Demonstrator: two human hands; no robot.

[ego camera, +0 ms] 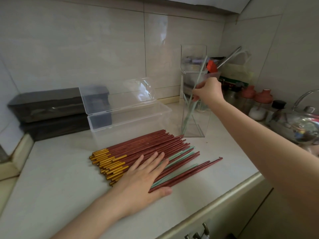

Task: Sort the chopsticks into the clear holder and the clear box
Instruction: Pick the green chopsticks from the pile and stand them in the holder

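A pile of red-brown chopsticks with gold ends (138, 150) lies on the white counter, mixed with a few pale green chopsticks (183, 155). My left hand (143, 175) rests flat on the pile, fingers spread. My right hand (208, 91) pinches a pale green chopstick (198, 78) whose lower end stands inside the tall clear holder (203, 125). Another green chopstick leans inside the holder. The clear box (155, 121) stands behind the pile with its lid (117, 94) open and nothing inside that I can see.
Two dark boxes (48, 111) are stacked at the back left. Jars with red lids (255, 99), a steel kettle (303, 125) and utensils crowd the right side behind the holder. The counter's front edge (224, 200) runs diagonally at lower right.
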